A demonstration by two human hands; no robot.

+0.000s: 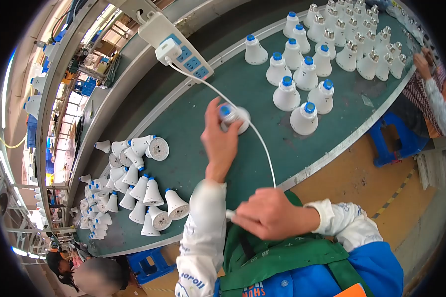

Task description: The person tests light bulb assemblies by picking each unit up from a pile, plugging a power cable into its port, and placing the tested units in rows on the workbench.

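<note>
My left hand [219,146] reaches out over the green work surface, thumb and fingers closed around the top of a white cone-shaped bulb housing [242,123] with a blue cap. That housing stands on the surface, slightly blurred. My right hand [272,215] is a closed fist near my body, wrapped on a white cable [262,141]. The cable's white end piece [230,214] sticks out of the fist; its exact kind is too small to tell. From the fist the cable runs up past the held housing to a white charger plug [168,51].
A power strip [176,44] sits at the far edge of the green table [183,128]. Upright blue-capped housings [304,119] and metal-capped ones [349,57] stand to the right. Many housings lie heaped at left [153,193]. Blue stools [396,138] and other people are nearby.
</note>
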